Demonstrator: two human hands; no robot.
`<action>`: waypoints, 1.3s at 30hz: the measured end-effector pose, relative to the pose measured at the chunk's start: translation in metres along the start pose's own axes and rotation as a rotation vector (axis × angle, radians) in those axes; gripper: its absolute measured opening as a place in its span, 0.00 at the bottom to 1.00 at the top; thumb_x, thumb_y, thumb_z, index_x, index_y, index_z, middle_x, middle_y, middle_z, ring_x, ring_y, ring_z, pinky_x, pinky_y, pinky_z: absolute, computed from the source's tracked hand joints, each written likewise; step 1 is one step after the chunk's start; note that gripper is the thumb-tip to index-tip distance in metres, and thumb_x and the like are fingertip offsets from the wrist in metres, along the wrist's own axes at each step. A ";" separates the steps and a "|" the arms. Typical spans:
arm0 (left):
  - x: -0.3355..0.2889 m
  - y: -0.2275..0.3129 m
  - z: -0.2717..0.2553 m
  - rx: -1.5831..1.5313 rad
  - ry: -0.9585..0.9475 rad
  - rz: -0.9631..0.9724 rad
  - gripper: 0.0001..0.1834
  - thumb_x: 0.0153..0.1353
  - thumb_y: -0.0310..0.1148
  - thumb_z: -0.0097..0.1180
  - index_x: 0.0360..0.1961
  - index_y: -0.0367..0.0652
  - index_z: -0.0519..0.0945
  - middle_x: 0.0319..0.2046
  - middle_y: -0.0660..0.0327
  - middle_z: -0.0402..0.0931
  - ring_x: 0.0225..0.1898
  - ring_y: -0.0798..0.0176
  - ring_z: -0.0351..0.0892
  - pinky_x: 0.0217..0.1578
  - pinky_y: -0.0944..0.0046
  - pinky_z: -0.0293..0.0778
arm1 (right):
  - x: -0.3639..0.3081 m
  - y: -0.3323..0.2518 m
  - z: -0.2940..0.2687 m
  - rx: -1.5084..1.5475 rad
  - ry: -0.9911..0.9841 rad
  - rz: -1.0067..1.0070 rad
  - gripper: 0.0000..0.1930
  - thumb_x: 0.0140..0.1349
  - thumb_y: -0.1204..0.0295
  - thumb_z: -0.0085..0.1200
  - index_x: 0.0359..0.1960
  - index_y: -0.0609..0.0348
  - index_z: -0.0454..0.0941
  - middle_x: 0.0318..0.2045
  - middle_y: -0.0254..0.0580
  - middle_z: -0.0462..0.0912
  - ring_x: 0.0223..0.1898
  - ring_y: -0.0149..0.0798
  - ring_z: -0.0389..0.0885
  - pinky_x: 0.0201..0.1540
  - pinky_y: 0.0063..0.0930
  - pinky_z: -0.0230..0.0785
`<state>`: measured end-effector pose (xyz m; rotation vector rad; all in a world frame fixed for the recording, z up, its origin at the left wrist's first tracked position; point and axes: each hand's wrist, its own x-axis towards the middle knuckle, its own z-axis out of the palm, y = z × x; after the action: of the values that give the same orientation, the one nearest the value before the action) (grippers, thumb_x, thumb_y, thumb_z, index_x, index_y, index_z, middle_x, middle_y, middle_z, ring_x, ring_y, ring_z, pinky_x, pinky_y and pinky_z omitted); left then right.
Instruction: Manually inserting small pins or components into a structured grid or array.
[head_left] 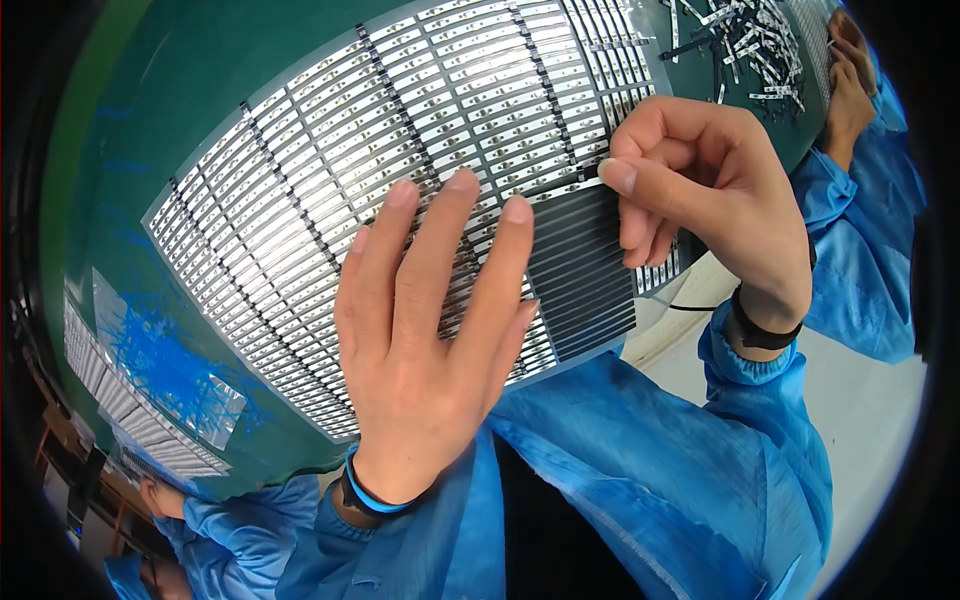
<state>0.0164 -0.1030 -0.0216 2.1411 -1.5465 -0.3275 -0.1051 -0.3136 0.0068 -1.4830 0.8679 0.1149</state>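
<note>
A large sheet of thin silvery strips (320,150), each dotted with small light-coloured parts, lies on the green tabletop. My left hand (415,350) rests on it palm down, fingers stretched and slightly spread. To its right, my right hand (720,185) is closed in a pinch, thumb against forefinger, at the right end of one narrow strip (555,188). The fingers cover that tip. This strip borders a dark, striped bare patch (580,275) of the sheet, where no silvery strips lie. A dark band circles my right wrist; dark and blue bands circle my left.
At the far right lies a tangled pile of loose strips (755,50). Another person's hands (848,90) are beside it. A heap of thin blue strands (165,345) and a second striped sheet (150,420) lie at left, near another person's blue sleeve (240,530).
</note>
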 end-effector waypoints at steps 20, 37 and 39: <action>0.005 0.020 0.002 0.201 -0.035 -0.035 0.31 0.59 0.44 0.68 0.65 0.56 0.81 0.66 0.49 0.70 0.69 0.39 0.65 0.66 0.42 0.65 | -0.006 0.009 0.015 -0.042 0.111 -0.071 0.06 0.71 0.74 0.60 0.38 0.66 0.80 0.23 0.34 0.83 0.23 0.22 0.83 0.25 0.14 0.77; 0.006 0.025 0.002 0.187 0.000 -0.057 0.29 0.62 0.46 0.66 0.64 0.51 0.82 0.65 0.49 0.73 0.68 0.37 0.67 0.64 0.36 0.67 | -0.046 0.019 0.018 -0.716 0.530 -0.497 0.11 0.68 0.80 0.60 0.50 0.64 0.86 0.23 0.35 0.77 0.22 0.25 0.69 0.23 0.23 0.56; 0.006 0.022 0.001 0.178 0.003 -0.045 0.28 0.64 0.47 0.64 0.64 0.49 0.82 0.65 0.49 0.73 0.69 0.37 0.68 0.64 0.36 0.68 | -0.049 0.018 0.036 -0.772 0.452 -0.461 0.19 0.61 0.81 0.64 0.55 0.61 0.86 0.22 0.37 0.69 0.22 0.32 0.68 0.24 0.29 0.59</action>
<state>-0.0001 -0.1148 -0.0111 2.3131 -1.5802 -0.2077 -0.1339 -0.2583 0.0148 -2.4648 0.8493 -0.2702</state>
